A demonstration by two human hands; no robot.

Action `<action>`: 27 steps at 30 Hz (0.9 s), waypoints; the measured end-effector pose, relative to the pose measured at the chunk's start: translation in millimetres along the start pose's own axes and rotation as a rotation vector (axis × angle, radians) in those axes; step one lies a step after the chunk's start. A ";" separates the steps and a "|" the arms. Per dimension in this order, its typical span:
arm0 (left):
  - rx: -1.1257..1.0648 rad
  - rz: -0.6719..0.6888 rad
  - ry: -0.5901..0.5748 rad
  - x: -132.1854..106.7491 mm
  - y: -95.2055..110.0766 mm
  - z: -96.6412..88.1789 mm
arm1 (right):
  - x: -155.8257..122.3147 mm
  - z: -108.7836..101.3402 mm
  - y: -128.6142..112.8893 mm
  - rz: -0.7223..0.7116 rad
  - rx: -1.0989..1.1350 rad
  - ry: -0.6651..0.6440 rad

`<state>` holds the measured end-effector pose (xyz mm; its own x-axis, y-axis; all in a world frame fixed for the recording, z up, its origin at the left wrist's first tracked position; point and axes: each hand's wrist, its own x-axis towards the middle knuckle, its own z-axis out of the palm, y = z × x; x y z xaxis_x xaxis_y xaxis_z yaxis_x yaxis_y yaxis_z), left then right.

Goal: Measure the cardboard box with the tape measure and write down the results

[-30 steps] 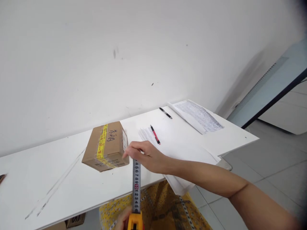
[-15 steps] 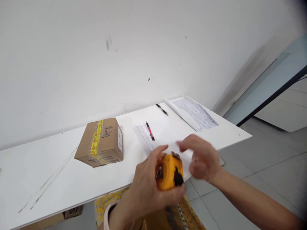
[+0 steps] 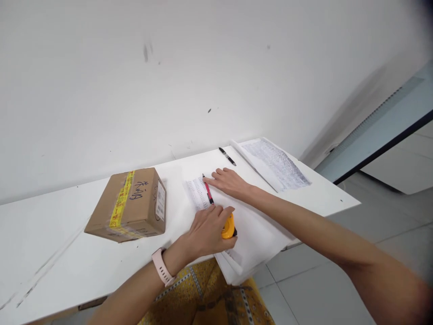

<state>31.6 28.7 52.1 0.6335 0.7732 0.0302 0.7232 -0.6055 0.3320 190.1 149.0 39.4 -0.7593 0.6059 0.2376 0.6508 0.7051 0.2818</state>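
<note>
Near the tabletop's (image 3: 50, 225) front edge, the left hand (image 3: 209, 231) grips a tape measure (image 3: 228, 227); the right hand (image 3: 229, 181) meets the red pen (image 3: 209, 194), grip unclear.

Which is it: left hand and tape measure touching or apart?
Touching. The head view shows the left hand closed around the yellow tape measure, partly covering it.

**Tape measure (image 3: 228, 228) was largely hidden**

The left hand (image 3: 210, 231) covered most of it. Dense marks (image 3: 280, 164) on the three-o'clock paper (image 3: 259, 168) were unreadably small. The frame cropped the table (image 3: 40, 234) at eight, the right arm (image 3: 365, 262) at four.
</note>
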 end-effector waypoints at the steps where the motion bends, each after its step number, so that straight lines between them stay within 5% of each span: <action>1: 0.032 0.015 0.012 -1.9 -3.0 1.3 | 6.8 2.1 -1.1 -0.051 -0.046 -0.018; 6: 0.026 0.084 0.084 -8.8 -19.4 6.6 | 20.5 17.4 2.2 -0.233 -0.107 -0.013; 12: -0.093 0.081 0.078 -10.4 -29.3 11.9 | 8.0 29.5 31.8 -0.246 -0.015 0.126; 17: -0.207 0.050 -0.072 -9.4 -36.0 2.8 | -7.3 19.0 48.5 0.138 0.310 0.388; 21: -0.348 -0.014 -0.169 -0.4 -44.0 -10.1 | -3.3 11.2 22.6 0.578 0.942 0.605; 24: -0.349 -0.085 -0.136 9.7 -49.6 -10.6 | 6.9 14.6 -1.4 0.679 1.436 0.516; 27: -0.270 -0.082 -0.127 16.4 -53.3 -4.7 | 13.7 24.2 -15.4 0.711 1.676 0.390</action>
<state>2.2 74.5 39.3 0.6177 0.7773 -0.1192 0.6848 -0.4572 0.5675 169.8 155.3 15.8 -0.1773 0.9760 0.1265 -0.0531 0.1189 -0.9915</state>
